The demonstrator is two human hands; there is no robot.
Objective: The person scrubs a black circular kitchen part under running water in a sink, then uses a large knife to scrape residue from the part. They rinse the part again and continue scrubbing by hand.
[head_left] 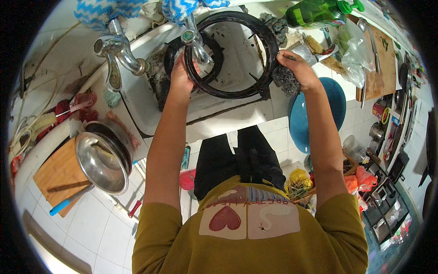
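Observation:
Above the sink [137,114], I hold a large black pan-support ring [232,94] with short inward prongs. My left hand [182,78] grips its left side, close under a chrome tap [195,42]. At its right rim, my right hand [298,68] pinches the metal between thumb and fingers. A dark grey steel-wool scrubber [286,83] sits under that same hand, against the ring's outer edge; the fingers there are partly hidden. A smaller black ring [217,54] with prongs is in the sink, behind the large one. Dark grime marks the sink's left side.
A second chrome tap [128,56] juts out at left. Right of the sink are a blue basin [331,99], a green pump bottle [314,14], sponges [313,44], a plastic bag [357,58] and a cutting board [383,78] with a knife. Metal bowls [99,164] stand lower left.

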